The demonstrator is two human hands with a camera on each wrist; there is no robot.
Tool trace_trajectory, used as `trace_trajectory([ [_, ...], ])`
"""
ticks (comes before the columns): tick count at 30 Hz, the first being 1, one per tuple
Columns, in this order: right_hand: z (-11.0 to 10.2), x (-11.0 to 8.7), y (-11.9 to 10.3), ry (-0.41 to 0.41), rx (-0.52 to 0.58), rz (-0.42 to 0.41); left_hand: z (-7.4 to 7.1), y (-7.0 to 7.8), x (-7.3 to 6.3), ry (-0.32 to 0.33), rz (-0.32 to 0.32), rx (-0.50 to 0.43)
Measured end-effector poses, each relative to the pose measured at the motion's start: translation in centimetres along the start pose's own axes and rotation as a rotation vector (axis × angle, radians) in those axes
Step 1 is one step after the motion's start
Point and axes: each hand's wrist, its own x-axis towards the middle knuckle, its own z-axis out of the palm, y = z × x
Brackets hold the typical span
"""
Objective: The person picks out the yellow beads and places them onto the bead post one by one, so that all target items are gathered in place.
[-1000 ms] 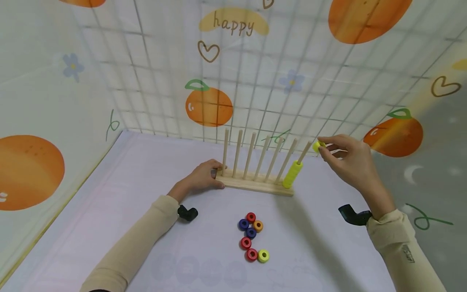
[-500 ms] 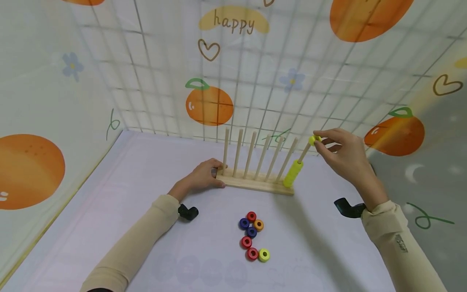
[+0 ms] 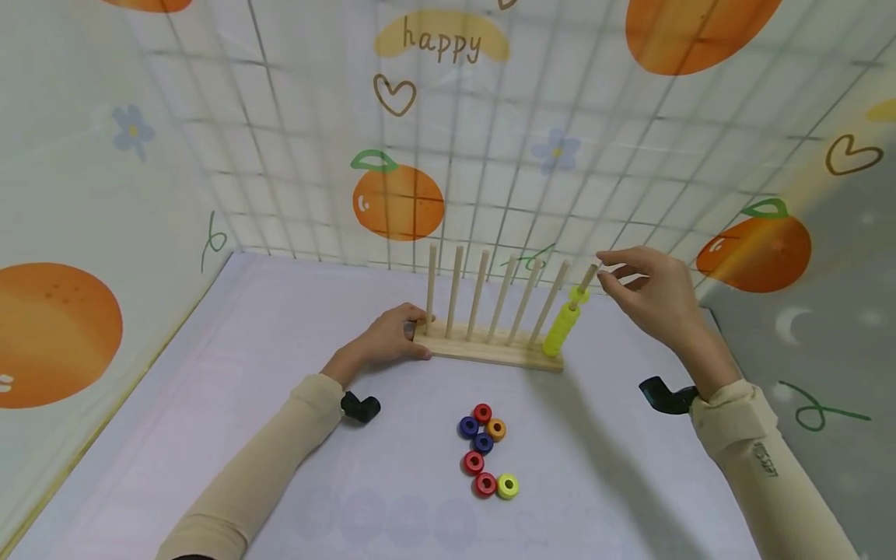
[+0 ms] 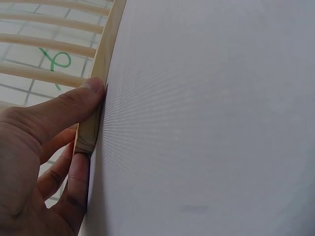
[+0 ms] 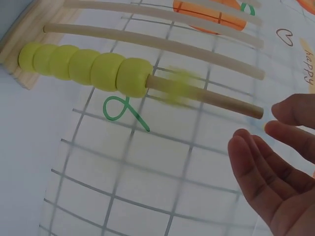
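A wooden peg rack [image 3: 490, 351] with several upright pegs stands near the back of the table. My left hand [image 3: 389, 336] grips the rack's left end; in the left wrist view the thumb [image 4: 74, 104] lies along the front of the wooden base [image 4: 92, 118]. On the rightmost peg sits a stack of yellow beads [image 5: 83, 66]. One more yellow bead [image 5: 178, 87], blurred by motion, is on the same peg above the stack. Just beside that peg's tip, my right hand [image 3: 651, 292] holds nothing, thumb and fingers apart.
In front of the rack lie loose beads: red [image 3: 484, 485], dark blue [image 3: 483, 443], orange [image 3: 495, 429] and one yellow [image 3: 508, 486]. Behind the rack rises a printed cloth [image 3: 294, 155] over a wire grid.
My right hand brought a yellow bead left to the rightmost peg's tip and let it go. The bead is now dropping down the peg. The left hand stays on the rack.
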Motion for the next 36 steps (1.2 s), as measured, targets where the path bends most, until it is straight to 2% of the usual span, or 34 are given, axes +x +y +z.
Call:
trace_trajectory([
  [8,-0.6,-1.4,0.1,0.018,0.001,-0.058,0.0,0.3,-0.1,-0.002,-0.003,-0.014],
  [15,-0.2,-4.0,0.0,0.035,-0.032,-0.088,0.2,-0.3,0.1,0.002,0.006,0.002],
  [21,1.0,-6.8,0.0,0.028,0.029,-0.134,0.1,-0.1,0.0,0.007,0.003,0.007],
  [30,4.7,-12.5,0.8,-0.094,0.161,-0.033,0.0,0.2,-0.3,0.003,0.008,-0.007],
  [36,6.3,-15.1,0.5,-0.138,0.224,0.032,0.0,0.3,-0.1,0.009,-0.008,-0.012],
])
